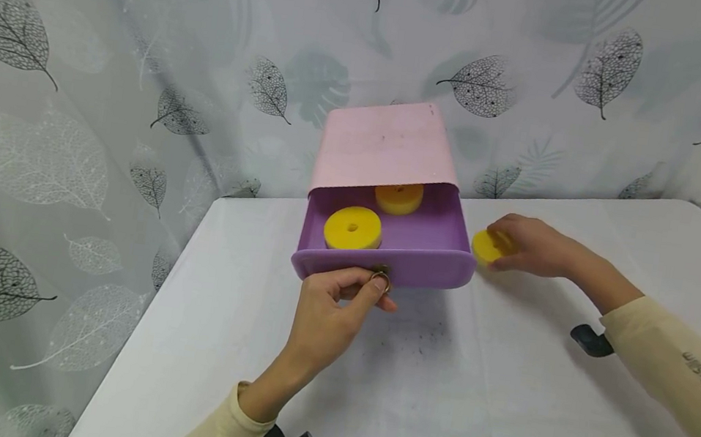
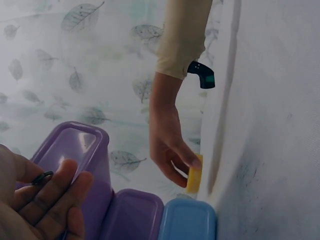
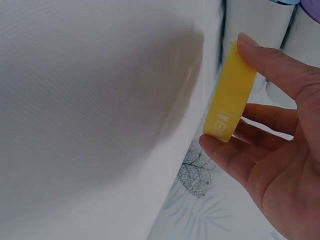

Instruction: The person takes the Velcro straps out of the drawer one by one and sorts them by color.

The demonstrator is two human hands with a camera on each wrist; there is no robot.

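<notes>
A purple drawer (image 1: 433, 268) stands pulled out of a pink cabinet (image 1: 387, 142). My left hand (image 1: 328, 311) pinches the small metal ring pull (image 2: 42, 177) on the drawer's front between thumb and fingers. Inside the drawer lie two yellow discs, each with a centre hole: one near the front (image 1: 338, 233), the other farther back (image 1: 400, 203), partly under the cabinet top. To the right of the drawer, my right hand (image 1: 536, 246) holds a third yellow disc (image 3: 232, 95) by its edges, thumb on one side and fingers on the other. Pale lettering marks its rim.
Below the pulled-out drawer, the left wrist view shows another purple drawer (image 2: 135, 212) and a blue drawer (image 2: 187, 220), both pushed in. A white cloth (image 1: 532, 405) covers the table. Leaf-patterned curtains (image 1: 215, 31) hang behind and to the left.
</notes>
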